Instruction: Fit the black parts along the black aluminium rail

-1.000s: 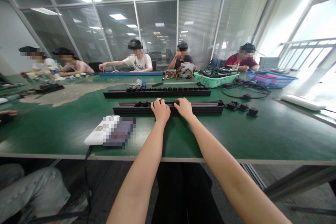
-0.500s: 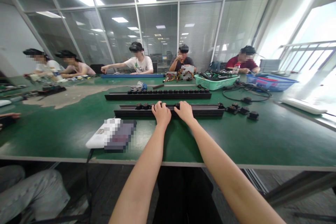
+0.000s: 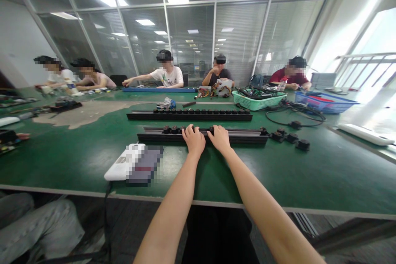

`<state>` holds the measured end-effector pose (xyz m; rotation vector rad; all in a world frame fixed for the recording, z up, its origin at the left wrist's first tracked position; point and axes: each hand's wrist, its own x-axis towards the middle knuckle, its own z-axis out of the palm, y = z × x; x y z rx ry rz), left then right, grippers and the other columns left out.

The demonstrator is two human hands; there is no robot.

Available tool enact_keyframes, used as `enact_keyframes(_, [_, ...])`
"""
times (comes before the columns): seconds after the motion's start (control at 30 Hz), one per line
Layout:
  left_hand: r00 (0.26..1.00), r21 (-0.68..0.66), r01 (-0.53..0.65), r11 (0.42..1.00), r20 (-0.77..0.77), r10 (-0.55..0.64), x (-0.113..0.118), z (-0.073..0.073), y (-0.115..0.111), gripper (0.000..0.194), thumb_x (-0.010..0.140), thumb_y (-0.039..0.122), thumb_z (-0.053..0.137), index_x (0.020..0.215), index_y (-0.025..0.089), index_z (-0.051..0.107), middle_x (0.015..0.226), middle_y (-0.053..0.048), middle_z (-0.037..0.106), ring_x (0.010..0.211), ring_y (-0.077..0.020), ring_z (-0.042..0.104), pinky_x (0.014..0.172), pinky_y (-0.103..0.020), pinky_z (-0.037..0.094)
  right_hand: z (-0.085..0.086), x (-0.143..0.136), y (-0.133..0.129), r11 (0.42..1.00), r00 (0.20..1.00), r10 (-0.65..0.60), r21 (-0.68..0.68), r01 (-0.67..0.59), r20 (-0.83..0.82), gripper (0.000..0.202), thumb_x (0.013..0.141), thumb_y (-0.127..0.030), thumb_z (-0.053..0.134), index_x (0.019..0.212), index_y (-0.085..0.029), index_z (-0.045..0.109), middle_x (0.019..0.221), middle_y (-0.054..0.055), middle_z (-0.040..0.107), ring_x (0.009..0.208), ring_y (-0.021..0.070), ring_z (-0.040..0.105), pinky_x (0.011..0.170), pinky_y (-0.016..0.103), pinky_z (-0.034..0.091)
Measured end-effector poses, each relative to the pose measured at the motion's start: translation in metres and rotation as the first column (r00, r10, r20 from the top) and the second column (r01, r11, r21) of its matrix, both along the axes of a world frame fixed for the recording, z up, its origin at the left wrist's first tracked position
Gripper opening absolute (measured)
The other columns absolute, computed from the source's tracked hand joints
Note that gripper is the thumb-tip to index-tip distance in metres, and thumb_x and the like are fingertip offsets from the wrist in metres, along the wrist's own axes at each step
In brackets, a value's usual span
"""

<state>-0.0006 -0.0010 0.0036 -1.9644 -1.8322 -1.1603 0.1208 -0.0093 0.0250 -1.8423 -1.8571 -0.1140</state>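
Observation:
A long black rail (image 3: 167,137) lies crosswise on the green table in front of me. Small black blocks (image 3: 175,130) sit in its channel, left of my hands. My left hand (image 3: 194,142) curls its fingers over a black block in the middle of the rail, largely covering it. Just to the right, my right hand (image 3: 220,138) has its fingers closed around another small black block (image 3: 211,129) in the channel. Beyond lies a second black rail (image 3: 185,117), with a row of similar blocks along most of its length.
Several loose black blocks (image 3: 291,137) lie right of the near rail. A white device (image 3: 119,169) with a cable lies front left, beside a dark pixelated item. Farther back are a green basket (image 3: 260,100) of cables, a blue basket (image 3: 337,106) and several seated people.
The view has shifted slightly, so everything sits a little lower and farther right. Both hands stay at nearly the same place on the near rail.

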Motion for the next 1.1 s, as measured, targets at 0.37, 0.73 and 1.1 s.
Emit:
enact_keyframes(0.37, [1.0, -0.016, 0.015, 1.0, -0.001, -0.015, 0.005, 0.0, -0.004, 0.031, 0.096, 0.021, 0.045, 0.118, 0.013, 0.065, 0.142, -0.019, 0.056, 0.141, -0.032, 0.048, 0.126, -0.059, 0.021, -0.002, -0.002, 0.0, 0.999, 0.999, -0.033, 0.008, 0.033, -0.028, 0.031, 0.102, -0.034, 0.05, 0.118, -0.011, 0.062, 0.118, 0.018, 0.068, 0.113, 0.0288, 0.06, 0.095, 0.037, 0.039])
enact_keyframes(0.73, [0.999, -0.018, 0.037, 0.999, -0.005, -0.037, 0.006, 0.002, -0.003, 0.031, 0.095, 0.016, 0.044, 0.118, 0.009, 0.063, 0.146, -0.025, 0.05, 0.146, -0.0361, 0.041, 0.122, -0.064, 0.03, 0.001, -0.004, 0.0, 0.999, 0.999, -0.038, 0.006, 0.038, -0.039, 0.028, 0.101, -0.032, 0.051, 0.116, -0.012, 0.063, 0.115, 0.017, 0.069, 0.111, 0.028, 0.062, 0.095, 0.037, 0.041])
enact_keyframes(1.1, [0.998, -0.007, 0.056, 0.998, 0.04, -0.056, 0.008, -0.002, -0.001, 0.031, 0.096, 0.017, 0.043, 0.12, 0.011, 0.062, 0.151, -0.025, 0.045, 0.148, -0.0364, 0.037, 0.119, -0.06, 0.035, -0.001, 0.009, 0.012, 0.997, 0.998, 0.061, -0.057, -0.06, 0.015, 0.03, 0.104, -0.033, 0.048, 0.122, -0.013, 0.059, 0.119, 0.016, 0.067, 0.11, 0.0267, 0.06, 0.093, 0.035, 0.041])
